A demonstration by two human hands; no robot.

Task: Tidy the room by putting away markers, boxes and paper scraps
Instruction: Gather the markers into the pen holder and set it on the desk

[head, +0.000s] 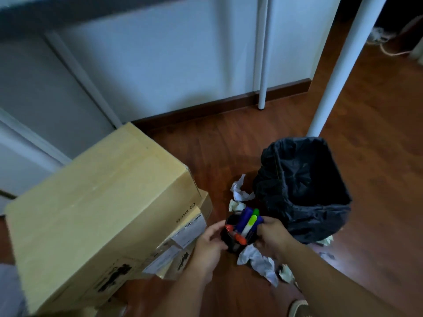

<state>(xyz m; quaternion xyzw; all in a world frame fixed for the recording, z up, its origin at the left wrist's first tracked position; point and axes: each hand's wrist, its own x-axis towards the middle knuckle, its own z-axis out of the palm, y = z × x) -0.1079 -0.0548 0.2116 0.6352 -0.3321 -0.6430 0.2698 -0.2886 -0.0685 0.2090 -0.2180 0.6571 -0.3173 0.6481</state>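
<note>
a black holder (235,243) packed with markers (246,221) is being held low over the wooden floor (229,147), just in front of the bin (304,191) lined with a dark bag. the holder is being cupped from its side by the left hand (209,244), fingers curled round it, while its other side and the marker tops are being gripped by the right hand (271,235). crumpled paper scraps (242,193) are lying on the floor around the holder and against the bin, and stacked cardboard boxes (96,209) are sitting just to the left. the step is probably being finished as a gathering of markers; the holder is best being kept upright and steadied from below so that nothing is being tipped out, and the loose scraps are being left for the bin afterwards.
</note>
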